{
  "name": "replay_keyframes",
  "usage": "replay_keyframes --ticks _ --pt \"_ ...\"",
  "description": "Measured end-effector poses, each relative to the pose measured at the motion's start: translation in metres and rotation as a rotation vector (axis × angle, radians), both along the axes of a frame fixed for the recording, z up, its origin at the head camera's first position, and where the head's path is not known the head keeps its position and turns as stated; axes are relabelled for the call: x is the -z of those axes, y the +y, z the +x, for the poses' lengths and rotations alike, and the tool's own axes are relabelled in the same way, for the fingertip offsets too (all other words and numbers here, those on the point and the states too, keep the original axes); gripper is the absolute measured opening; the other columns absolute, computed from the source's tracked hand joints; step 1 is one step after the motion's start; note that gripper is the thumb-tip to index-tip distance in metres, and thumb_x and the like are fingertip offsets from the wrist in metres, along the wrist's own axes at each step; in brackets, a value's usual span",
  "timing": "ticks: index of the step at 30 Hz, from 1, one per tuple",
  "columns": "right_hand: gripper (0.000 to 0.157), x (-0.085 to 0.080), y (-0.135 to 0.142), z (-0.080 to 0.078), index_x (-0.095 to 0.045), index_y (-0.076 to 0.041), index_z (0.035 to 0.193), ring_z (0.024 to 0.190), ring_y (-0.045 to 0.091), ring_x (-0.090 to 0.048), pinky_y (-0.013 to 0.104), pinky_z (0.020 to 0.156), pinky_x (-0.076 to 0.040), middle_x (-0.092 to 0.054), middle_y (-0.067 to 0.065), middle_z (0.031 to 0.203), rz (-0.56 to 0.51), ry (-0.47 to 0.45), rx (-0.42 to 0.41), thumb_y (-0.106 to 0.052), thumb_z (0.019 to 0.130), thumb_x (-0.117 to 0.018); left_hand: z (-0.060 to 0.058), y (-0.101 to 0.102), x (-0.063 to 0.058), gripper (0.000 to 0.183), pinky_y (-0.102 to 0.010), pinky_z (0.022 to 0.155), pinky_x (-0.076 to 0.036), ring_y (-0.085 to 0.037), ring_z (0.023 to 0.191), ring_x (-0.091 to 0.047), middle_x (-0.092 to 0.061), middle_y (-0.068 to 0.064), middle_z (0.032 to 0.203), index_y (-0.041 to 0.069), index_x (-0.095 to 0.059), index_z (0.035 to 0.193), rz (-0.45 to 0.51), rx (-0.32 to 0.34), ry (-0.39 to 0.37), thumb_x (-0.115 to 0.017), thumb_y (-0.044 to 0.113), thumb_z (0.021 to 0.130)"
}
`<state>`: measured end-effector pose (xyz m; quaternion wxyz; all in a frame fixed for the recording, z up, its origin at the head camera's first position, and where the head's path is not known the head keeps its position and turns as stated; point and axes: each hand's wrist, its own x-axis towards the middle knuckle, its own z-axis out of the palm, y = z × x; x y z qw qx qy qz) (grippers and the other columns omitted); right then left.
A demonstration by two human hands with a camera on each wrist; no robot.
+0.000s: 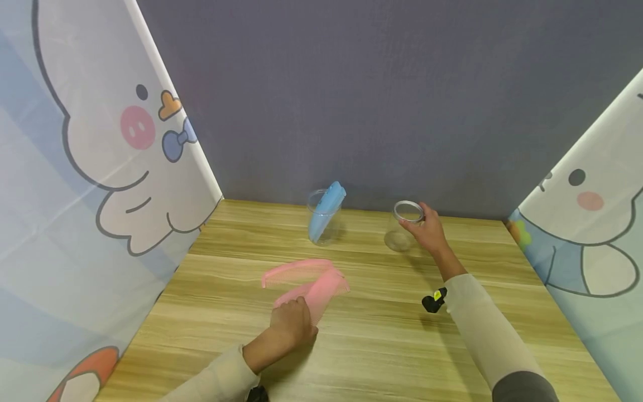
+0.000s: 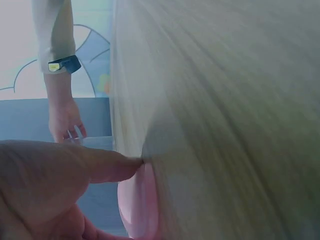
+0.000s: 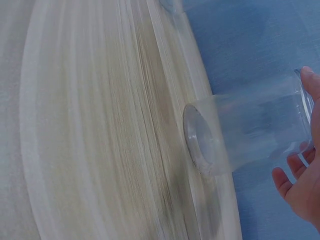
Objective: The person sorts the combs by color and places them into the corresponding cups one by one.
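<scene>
Pink combs (image 1: 296, 269) lie overlapping on the wooden table, left of centre. My left hand (image 1: 292, 322) grips one pink comb (image 1: 324, 290) by its near end. In the left wrist view the thumb meets the edge of a pink comb (image 2: 139, 200); the other fingers are mostly hidden. At the back right, my right hand (image 1: 429, 230) holds a clear jar (image 1: 399, 237) by its rim, thumb on one side and fingers on the other. The right wrist view shows the jar (image 3: 250, 130) with nothing inside and its base at the tabletop.
A clear cup (image 1: 329, 229) near the back edge holds blue combs (image 1: 326, 209) leaning to the right. Behind the table (image 1: 382, 346) rises a grey wall (image 1: 351, 100). Cartoon-printed panels stand at the left (image 1: 140, 195) and right (image 1: 593, 245).
</scene>
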<state>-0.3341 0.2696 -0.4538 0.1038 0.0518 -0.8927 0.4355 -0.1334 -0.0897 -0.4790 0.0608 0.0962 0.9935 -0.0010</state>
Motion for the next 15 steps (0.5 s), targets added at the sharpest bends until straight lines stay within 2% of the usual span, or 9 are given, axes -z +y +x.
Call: replay_keyframes --ticks 5,9,12,15 --pt "0.087 0.0005 -0.0002 0.0001 -0.025 0.009 0.156 0.127 0.05 -0.044 0.062 0.102 -0.041 -0.032 0.039 0.151 0.003 0.005 -0.002 -0.031 0.094 -0.072 0.0009 -0.0027 -0.002 0.039 -0.039 0.062 -0.06 -0.026 0.061 -0.061 -0.052 -0.01 0.071 -0.002 -0.054 0.085 -0.024 0.011 0.008 -0.069 0.035 0.086" --pt "0.087 0.0005 0.0 0.0007 -0.025 0.009 0.156 0.127 0.05 -0.043 0.063 0.102 -0.04 -0.031 0.04 0.151 -0.002 0.006 -0.005 -0.031 0.094 -0.072 -0.0018 -0.0046 -0.0023 0.036 -0.046 0.067 -0.058 -0.029 0.069 -0.061 -0.052 -0.013 0.079 -0.005 -0.057 0.091 0.025 -0.034 0.017 -0.067 0.03 0.085" --pt "0.087 0.0004 0.0001 0.0012 -0.025 0.008 0.157 0.126 0.05 -0.044 0.062 0.101 -0.041 -0.033 0.039 0.15 -0.004 0.009 -0.004 -0.03 0.094 -0.072 -0.0055 -0.0068 -0.0014 0.036 -0.046 0.062 -0.057 -0.03 0.068 -0.06 -0.051 -0.016 0.086 -0.007 -0.056 0.098 0.081 -0.071 0.015 -0.066 0.026 0.085" --pt "0.086 0.0001 -0.0001 0.0012 -0.027 0.007 0.156 0.125 0.049 -0.046 0.06 0.1 -0.042 -0.034 0.038 0.149 -0.007 0.014 0.0 -0.029 0.094 -0.073 -0.0087 -0.0096 -0.0009 0.036 -0.042 0.051 -0.056 -0.029 0.06 -0.059 -0.049 -0.018 0.091 -0.009 -0.054 0.101 0.145 -0.082 0.022 -0.066 0.021 0.086"
